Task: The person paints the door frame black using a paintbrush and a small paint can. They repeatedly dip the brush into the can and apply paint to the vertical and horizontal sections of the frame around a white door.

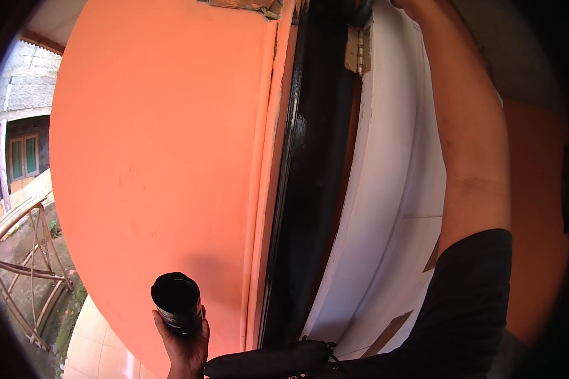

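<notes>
My left hand [186,349] is wrapped round a black open-topped can [181,318], held upright before the orange wall. The inside of the can is dark, and I cannot make out what it holds. My right arm reaches up along the white door [392,145]. Only a bit of my right hand [406,4] shows at the top edge, close to the upper end of the door and its black door frame [313,158]; its fingers and anything in them are out of view. The frame looks glossy, as if wet or freshly coated.
A brass-coloured hinge [359,50] joins the frame and the door. The orange wall [152,158] fills the left side. Further left are a bamboo rack [28,271], pale floor tiles [98,341] and a building with a window. A black pouch-like thing [265,361] lies along the lower edge.
</notes>
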### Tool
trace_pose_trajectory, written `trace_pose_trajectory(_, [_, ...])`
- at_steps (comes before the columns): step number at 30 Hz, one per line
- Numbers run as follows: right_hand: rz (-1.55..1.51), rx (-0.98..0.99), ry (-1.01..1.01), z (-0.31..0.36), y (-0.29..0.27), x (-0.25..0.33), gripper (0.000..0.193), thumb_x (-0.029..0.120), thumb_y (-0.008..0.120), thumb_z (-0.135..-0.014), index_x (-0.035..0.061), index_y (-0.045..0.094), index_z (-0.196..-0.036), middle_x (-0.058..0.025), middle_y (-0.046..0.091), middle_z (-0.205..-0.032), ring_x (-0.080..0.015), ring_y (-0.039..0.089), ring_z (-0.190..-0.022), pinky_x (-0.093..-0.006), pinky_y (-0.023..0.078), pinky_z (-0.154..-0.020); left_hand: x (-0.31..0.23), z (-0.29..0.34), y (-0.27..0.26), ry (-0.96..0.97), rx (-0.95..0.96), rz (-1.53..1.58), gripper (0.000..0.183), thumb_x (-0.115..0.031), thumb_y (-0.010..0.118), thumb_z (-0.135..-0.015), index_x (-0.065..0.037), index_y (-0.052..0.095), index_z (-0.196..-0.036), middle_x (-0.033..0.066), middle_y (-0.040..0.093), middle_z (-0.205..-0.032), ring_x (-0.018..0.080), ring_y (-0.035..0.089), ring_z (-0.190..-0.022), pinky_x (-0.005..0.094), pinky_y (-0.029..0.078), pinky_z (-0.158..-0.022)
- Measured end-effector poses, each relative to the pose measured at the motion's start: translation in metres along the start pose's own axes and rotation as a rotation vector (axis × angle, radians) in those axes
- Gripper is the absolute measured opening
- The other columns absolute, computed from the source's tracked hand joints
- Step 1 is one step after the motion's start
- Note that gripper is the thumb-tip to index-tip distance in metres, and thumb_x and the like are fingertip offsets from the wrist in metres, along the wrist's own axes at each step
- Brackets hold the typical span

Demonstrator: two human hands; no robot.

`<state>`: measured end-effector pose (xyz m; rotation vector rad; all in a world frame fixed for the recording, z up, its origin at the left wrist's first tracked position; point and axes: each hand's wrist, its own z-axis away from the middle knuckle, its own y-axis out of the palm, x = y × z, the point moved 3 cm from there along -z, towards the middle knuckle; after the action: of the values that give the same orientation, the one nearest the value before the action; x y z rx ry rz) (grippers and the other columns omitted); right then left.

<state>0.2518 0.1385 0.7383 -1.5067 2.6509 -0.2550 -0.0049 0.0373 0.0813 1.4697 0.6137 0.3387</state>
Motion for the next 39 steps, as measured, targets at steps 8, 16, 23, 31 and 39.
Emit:
trace_pose_trajectory(8, [0.154, -0.021, -0.102, -0.010, 0.005, -0.010, 0.024, 0.020, 0.061, -0.081, -0.0024, 0.070, -0.080, -0.0108, 0.063, -0.070, -0.0225, 0.056, -0.059, -0.0383, 0.041, -0.052, -0.001, -0.007, 0.000, -0.039, 0.006, -0.008, 0.067, -0.067, 0.061, -0.088, -0.012, 0.055, -0.125, 0.0099, 0.067, -0.111, 0.0234, 0.069, -0.094, 0.0325, 0.062, -0.072])
trace_pose_trajectory(16, [-0.006, -0.064, -0.110, -0.020, -0.004, -0.012, 0.028, 0.022, 0.061, -0.083, -0.0041, 0.072, -0.084, -0.0158, 0.067, -0.077, -0.0246, 0.061, -0.068, -0.0405, 0.046, -0.061, -0.004, -0.010, -0.003, -0.034, -0.019, 0.028, 0.066, -0.066, 0.062, -0.088, -0.012, 0.055, -0.125, 0.0099, 0.067, -0.111, 0.0244, 0.069, -0.094, 0.0339, 0.061, -0.074])
trace_pose_trajectory(23, [0.193, -0.054, -0.121, -0.002, 0.008, -0.006, 0.028, 0.022, 0.061, -0.083, -0.0035, 0.072, -0.084, -0.0144, 0.067, -0.076, -0.0242, 0.061, -0.067, -0.0395, 0.046, -0.061, -0.007, -0.006, 0.000, -0.029, -0.012, -0.016, 0.066, -0.066, 0.061, -0.088, -0.012, 0.056, -0.124, 0.0097, 0.067, -0.108, 0.0234, 0.068, -0.093, 0.0325, 0.061, -0.075])
trace_pose_trajectory(31, [0.057, 0.001, -0.219, -0.010, 0.001, -0.010, 0.027, 0.019, 0.060, -0.083, -0.0056, 0.072, -0.087, -0.0154, 0.068, -0.080, -0.0245, 0.061, -0.069, -0.0392, 0.047, -0.063, -0.008, -0.005, -0.001, -0.006, -0.042, -0.008, 0.067, -0.068, 0.059, -0.088, -0.013, 0.055, -0.125, 0.0089, 0.067, -0.109, 0.0226, 0.068, -0.093, 0.0323, 0.061, -0.073])
trace_pose_trajectory(39, [-0.019, -0.072, -0.138, -0.008, 0.004, -0.012, 0.026, 0.016, 0.059, -0.083, -0.0073, 0.071, -0.087, -0.0155, 0.069, -0.080, -0.0250, 0.063, -0.072, -0.0394, 0.049, -0.064, -0.006, -0.003, 0.001, -0.010, -0.003, -0.035, 0.068, -0.069, 0.059, -0.087, -0.013, 0.055, -0.126, 0.0087, 0.067, -0.109, 0.0217, 0.068, -0.093, 0.0321, 0.061, -0.073])
